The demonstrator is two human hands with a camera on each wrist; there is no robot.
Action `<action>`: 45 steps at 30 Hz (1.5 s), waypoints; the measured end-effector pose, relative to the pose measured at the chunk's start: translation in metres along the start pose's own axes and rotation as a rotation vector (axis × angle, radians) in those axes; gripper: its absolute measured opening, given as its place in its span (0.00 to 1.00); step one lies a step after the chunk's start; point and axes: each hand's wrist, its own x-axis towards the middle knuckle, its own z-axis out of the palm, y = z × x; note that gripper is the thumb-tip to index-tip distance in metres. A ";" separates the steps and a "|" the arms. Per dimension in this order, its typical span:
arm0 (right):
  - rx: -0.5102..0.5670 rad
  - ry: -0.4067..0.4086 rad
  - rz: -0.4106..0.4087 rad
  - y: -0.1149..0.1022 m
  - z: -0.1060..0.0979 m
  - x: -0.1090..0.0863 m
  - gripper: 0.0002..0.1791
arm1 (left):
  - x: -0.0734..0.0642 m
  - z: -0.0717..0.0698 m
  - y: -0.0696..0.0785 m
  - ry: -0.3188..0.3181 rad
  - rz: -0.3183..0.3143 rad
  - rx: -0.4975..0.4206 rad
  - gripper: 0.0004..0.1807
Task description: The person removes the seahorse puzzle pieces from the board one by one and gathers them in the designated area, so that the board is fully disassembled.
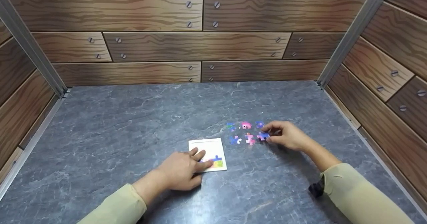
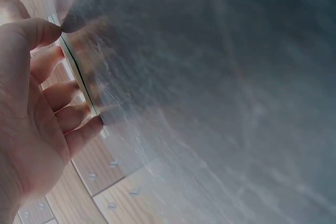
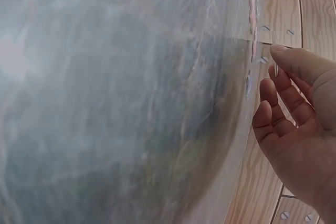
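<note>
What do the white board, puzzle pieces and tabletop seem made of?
White board: perhaps card or thin wood, smooth-looking, from its flat face. Puzzle pieces: possibly printed card, from their bright colours; finish unclear. Tabletop: stone or laminate, glossy, from its marbled veins and glare.

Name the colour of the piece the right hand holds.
The piece is mostly blue-purple, clearest in the head view.

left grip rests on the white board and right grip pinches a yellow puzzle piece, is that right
Not yellow: the puzzle piece that the right grip pinches is blue-purple, as the head view shows. The left grip does rest on the white board.
</note>
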 end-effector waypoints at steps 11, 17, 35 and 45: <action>0.013 -0.006 0.014 0.010 0.002 -0.003 0.17 | 0.000 0.002 -0.001 -0.003 0.002 0.004 0.31; 0.034 -0.005 0.026 0.015 0.003 -0.003 0.17 | -0.001 0.002 0.000 0.005 -0.002 0.005 0.32; 0.034 -0.003 0.037 0.022 0.004 0.000 0.18 | -0.001 0.002 0.000 -0.003 -0.008 0.005 0.31; 0.048 0.004 0.029 0.024 0.006 0.000 0.18 | -0.001 0.001 -0.001 -0.002 0.001 0.006 0.32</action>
